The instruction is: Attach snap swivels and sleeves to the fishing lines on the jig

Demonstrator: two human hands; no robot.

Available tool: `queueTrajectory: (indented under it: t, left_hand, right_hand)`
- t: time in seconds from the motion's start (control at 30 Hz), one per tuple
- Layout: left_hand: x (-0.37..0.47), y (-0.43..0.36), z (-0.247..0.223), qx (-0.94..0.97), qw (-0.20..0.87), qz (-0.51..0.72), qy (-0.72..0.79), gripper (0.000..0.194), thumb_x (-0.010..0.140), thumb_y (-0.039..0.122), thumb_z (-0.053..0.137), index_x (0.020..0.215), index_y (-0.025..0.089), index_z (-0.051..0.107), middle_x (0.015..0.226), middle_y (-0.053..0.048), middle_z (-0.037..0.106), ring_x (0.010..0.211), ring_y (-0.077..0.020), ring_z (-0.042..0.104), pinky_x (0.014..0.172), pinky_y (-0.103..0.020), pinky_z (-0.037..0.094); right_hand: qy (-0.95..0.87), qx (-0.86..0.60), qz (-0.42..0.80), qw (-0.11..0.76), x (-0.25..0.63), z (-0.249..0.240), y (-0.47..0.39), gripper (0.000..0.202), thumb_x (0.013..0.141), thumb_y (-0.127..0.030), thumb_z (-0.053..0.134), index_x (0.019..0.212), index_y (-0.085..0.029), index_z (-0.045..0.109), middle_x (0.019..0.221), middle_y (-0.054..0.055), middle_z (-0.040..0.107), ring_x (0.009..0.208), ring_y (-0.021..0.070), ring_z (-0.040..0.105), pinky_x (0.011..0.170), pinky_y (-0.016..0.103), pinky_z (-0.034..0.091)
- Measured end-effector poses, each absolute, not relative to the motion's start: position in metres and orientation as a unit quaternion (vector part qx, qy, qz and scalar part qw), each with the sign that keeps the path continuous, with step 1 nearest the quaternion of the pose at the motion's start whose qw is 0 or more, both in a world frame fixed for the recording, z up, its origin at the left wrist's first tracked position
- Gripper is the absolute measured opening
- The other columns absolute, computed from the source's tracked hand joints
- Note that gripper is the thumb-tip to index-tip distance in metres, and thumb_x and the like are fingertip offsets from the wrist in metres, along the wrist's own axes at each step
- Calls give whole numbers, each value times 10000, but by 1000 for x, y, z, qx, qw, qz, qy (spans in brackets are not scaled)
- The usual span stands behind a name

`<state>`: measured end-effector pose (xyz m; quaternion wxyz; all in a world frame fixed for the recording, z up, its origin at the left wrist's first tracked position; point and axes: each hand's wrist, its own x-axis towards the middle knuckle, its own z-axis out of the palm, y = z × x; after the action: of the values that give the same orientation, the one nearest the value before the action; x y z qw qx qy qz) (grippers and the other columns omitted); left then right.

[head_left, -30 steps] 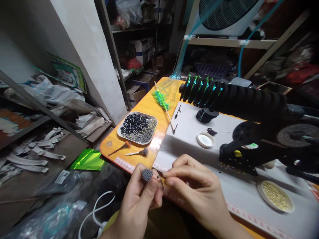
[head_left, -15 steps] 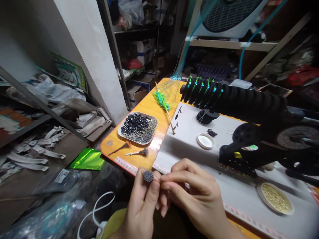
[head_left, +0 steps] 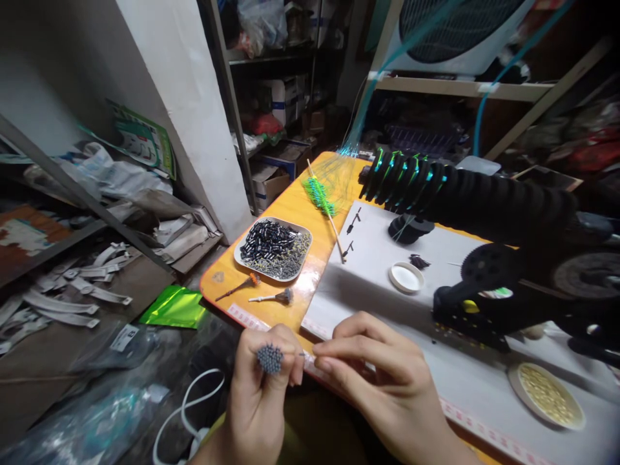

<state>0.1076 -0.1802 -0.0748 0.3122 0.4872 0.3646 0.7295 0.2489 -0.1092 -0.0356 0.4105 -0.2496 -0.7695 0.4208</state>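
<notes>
Near the bottom centre, my left hand is wrapped round a tight bundle of thin pieces with grey tips, its round end facing up. To its right, my right hand is closed in a pinch at thumb and forefinger, pointing at the bundle; a thin dark piece shows between the two hands, too small to make out well. Beyond them on the yellow table lie an orange-tipped bundle and a grey-tipped one with a white stem.
A square tray holds black and grey small parts. A green brush-like stick lies behind it. Right are a white round dish, a black machine and a dish of golden pieces.
My left hand with the grey bundle has moved left, away from my right hand, widening the space between them. The surroundings have shifted slightly right in view.
</notes>
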Motion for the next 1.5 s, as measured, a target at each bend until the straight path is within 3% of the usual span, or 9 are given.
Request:
queueTrajectory:
  t: [0.4,0.53,0.83,0.97,1.07,1.13,1.3,1.4,1.5]
  left_hand:
    - [117,-188,-88,428,426,690,398,163,1042,216,404,941,260,524,774,22,471,726,-129,468,692,-258,415]
    - [118,-181,-76,334,446,727,402,191,1024,272,469,840,239,507,674,47,427,610,-103,414,586,-208,394]
    - [101,-160,-70,377,298,750,454,136,1040,231,402,951,249,503,608,85,303,496,-87,317,494,-194,363]
    - [52,-140,-55,469,160,694,522,240,1056,200,237,993,247,464,625,81,263,482,-106,311,471,-203,358]
    - [12,-117,-37,562,154,583,566,217,988,134,411,931,182,615,878,-34,571,732,-144,570,665,-279,508]
    - [-5,-100,-29,648,149,460,588,285,902,31,426,863,162,676,1049,-80,611,853,-177,605,783,-331,529]
    - [-13,-64,-32,731,131,312,592,265,845,36,498,915,177,712,1010,-69,610,917,-213,606,911,-397,499]
    - [-10,-54,-40,744,110,267,603,98,821,113,620,832,176,694,937,-60,608,886,-223,598,874,-390,496]
    - [-7,-50,-40,744,93,239,618,154,819,96,608,700,181,653,797,-40,604,780,-204,592,790,-349,490]
  right_hand:
    - [-742,-249,452,428,249,-36,-108,143,836,-122,741,932,-204,809,769,47,676,597,107,639,474,165,470]
    - [-780,-240,406,411,246,-37,-112,113,853,-101,673,875,-169,761,729,41,624,582,109,599,455,180,436]
    - [-849,-225,296,375,245,-44,-116,133,859,-48,592,859,-174,633,734,34,543,612,122,561,467,201,414]
    - [-839,-237,299,388,248,-40,-111,158,868,-46,578,866,-203,588,751,27,564,619,126,573,506,214,447]
    - [-820,-248,346,381,248,-36,-110,169,893,-59,528,825,-214,536,711,5,560,574,115,538,499,215,431]
    - [-819,-250,360,370,247,-34,-110,171,894,-74,511,799,-216,520,677,-12,539,533,104,496,462,210,382]
    - [-830,-263,342,354,247,-33,-109,154,887,-121,539,758,-202,564,643,-20,489,510,101,452,450,225,317]
    - [-826,-266,344,359,247,-34,-107,150,893,-130,547,769,-188,608,653,-5,511,526,108,470,465,232,322]
    - [-820,-259,360,360,248,-34,-107,156,908,-134,543,806,-171,655,660,3,516,531,109,482,471,233,330]
